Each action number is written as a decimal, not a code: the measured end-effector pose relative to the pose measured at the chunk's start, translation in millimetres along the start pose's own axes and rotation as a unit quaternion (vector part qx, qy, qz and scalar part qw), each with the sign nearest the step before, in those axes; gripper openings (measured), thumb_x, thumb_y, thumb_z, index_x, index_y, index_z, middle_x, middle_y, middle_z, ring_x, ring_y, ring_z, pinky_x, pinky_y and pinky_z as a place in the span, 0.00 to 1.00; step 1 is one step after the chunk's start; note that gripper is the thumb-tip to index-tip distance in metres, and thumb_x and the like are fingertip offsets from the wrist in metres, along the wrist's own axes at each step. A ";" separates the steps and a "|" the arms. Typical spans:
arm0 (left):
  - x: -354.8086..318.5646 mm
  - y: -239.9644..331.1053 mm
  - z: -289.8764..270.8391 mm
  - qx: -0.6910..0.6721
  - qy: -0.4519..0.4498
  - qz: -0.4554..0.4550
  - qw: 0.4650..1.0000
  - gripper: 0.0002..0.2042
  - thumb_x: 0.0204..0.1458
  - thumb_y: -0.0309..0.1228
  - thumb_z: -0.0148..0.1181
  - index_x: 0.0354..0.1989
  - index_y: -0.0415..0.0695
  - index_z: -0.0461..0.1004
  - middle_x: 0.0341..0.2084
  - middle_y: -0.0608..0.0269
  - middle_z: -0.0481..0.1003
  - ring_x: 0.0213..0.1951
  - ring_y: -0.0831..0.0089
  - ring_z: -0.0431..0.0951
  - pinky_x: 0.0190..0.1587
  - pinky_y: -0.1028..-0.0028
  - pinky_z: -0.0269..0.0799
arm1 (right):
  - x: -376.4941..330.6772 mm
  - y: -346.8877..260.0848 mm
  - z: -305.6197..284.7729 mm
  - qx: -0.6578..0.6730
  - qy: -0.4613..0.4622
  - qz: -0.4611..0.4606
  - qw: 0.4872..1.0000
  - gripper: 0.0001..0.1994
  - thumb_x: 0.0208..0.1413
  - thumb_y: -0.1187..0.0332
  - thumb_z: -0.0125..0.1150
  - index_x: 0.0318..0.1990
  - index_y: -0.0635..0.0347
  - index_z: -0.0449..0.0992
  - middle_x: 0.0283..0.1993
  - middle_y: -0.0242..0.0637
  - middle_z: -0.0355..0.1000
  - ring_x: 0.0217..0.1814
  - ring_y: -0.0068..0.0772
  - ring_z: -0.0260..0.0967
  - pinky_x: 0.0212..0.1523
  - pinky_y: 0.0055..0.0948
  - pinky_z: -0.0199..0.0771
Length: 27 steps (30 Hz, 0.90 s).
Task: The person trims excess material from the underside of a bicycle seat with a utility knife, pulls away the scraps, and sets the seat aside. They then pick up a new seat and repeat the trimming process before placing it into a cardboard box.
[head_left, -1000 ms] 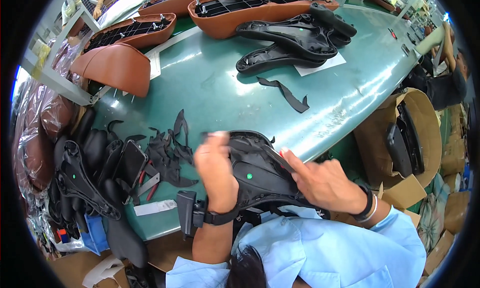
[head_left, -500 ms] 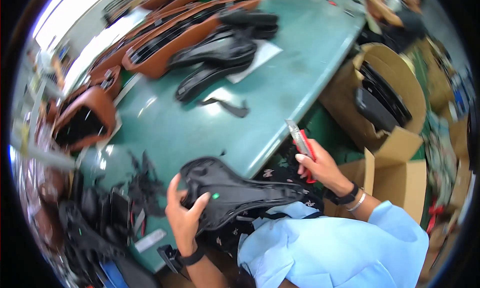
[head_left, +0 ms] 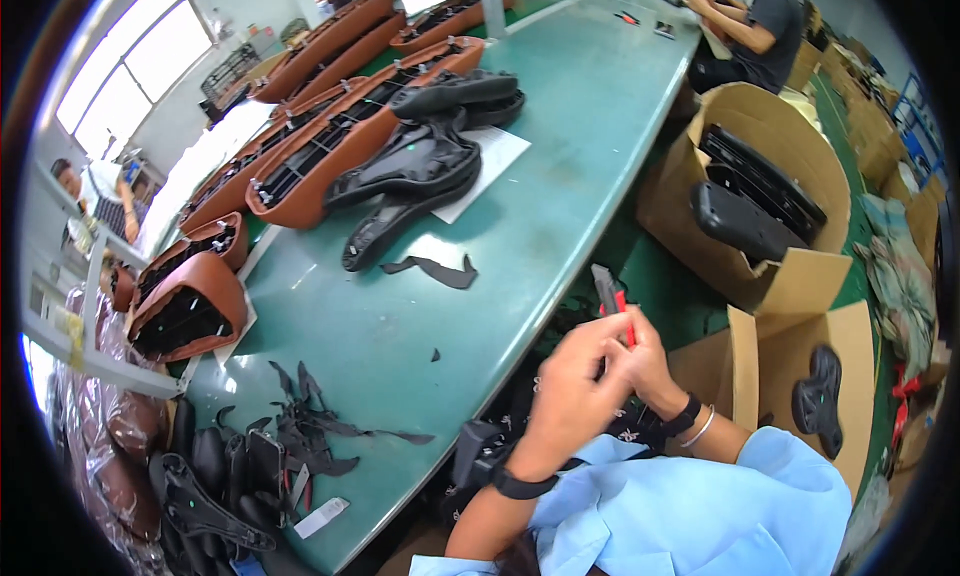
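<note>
In my right hand (head_left: 650, 361) is a utility knife (head_left: 613, 298) with a red handle, its blade end pointing up and away. My left hand (head_left: 575, 391) is closed, its fingertips meeting the right hand by the knife handle. What those fingertips grip, if anything, is hidden. To the right of my hands, a black moulded part (head_left: 822, 398), wide at one end and narrow-waisted, is inside an open carton (head_left: 855, 366). On the green table (head_left: 400, 321), to my left, lies a heap of thin black offcuts (head_left: 305, 416).
Black moulded shells (head_left: 420, 161) lie on a white sheet beside long brown covered pieces (head_left: 335, 141). More black parts (head_left: 205, 501) crowd the near left, by a white label (head_left: 322, 517). A round cardboard container (head_left: 830, 166) stands at right. A co-worker (head_left: 765, 26) sits beyond it.
My left hand has left the black moulded part and moved right to the knife. That part is gone from my lap; a similar one now shows in the carton. My view has shifted.
</note>
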State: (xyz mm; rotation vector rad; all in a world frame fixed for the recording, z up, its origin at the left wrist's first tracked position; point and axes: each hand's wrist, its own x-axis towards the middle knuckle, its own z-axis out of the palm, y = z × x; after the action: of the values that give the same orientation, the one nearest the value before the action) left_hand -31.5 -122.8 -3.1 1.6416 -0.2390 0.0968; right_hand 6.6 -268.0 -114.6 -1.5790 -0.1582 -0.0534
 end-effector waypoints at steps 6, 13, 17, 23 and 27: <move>-55.0 -34.1 -83.3 0.263 0.333 -0.071 0.903 0.08 0.54 0.29 0.60 0.38 0.38 0.76 0.38 0.52 0.76 0.45 0.56 0.75 0.49 0.64 0.68 | 132.6 -72.1 71.4 -0.039 -0.088 -0.074 0.993 0.17 0.52 0.64 0.65 0.47 0.60 0.73 0.29 0.27 0.66 0.26 0.18 0.61 0.26 0.23 0.63; -92.4 -60.7 -103.2 0.298 0.420 -0.050 0.855 0.06 0.53 0.26 0.61 0.32 0.35 0.73 0.32 0.55 0.76 0.38 0.59 0.74 0.43 0.65 0.70 | 249.0 -72.9 137.5 0.066 -0.164 0.111 0.978 0.20 0.52 0.66 0.65 0.53 0.58 0.70 0.42 0.32 0.69 0.36 0.26 0.70 0.39 0.28 0.75; -95.3 -64.9 -108.9 0.259 0.429 -0.060 0.863 0.06 0.54 0.25 0.60 0.30 0.35 0.73 0.31 0.55 0.76 0.34 0.64 0.75 0.40 0.68 0.71 | 223.1 -80.8 138.7 0.130 -0.116 0.058 0.983 0.12 0.50 0.68 0.64 0.40 0.59 0.72 0.31 0.31 0.69 0.27 0.26 0.70 0.29 0.28 0.78; -108.7 -44.7 -130.2 -0.011 0.562 0.013 0.827 0.16 0.63 0.38 0.49 0.54 0.44 0.67 0.55 0.59 0.67 0.51 0.69 0.71 0.50 0.69 0.67 | 182.6 -109.2 78.5 0.075 -0.347 0.102 0.929 0.12 0.49 0.65 0.64 0.37 0.62 0.72 0.31 0.30 0.68 0.27 0.23 0.70 0.28 0.23 0.77; -118.8 -0.8 -149.3 -0.028 0.536 0.015 0.844 0.29 0.62 0.47 0.49 0.67 0.46 0.53 0.62 0.52 0.61 0.60 0.59 0.64 0.57 0.61 0.63 | 175.1 -110.0 101.0 0.061 -0.425 0.060 0.901 0.12 0.48 0.66 0.65 0.38 0.62 0.73 0.31 0.28 0.68 0.29 0.19 0.68 0.29 0.21 0.75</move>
State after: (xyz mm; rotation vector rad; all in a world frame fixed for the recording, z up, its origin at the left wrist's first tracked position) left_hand -135.0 37.0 -15.4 1.3030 0.5905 0.9881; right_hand 158.3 -154.7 16.2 -1.3888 -0.7294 0.7429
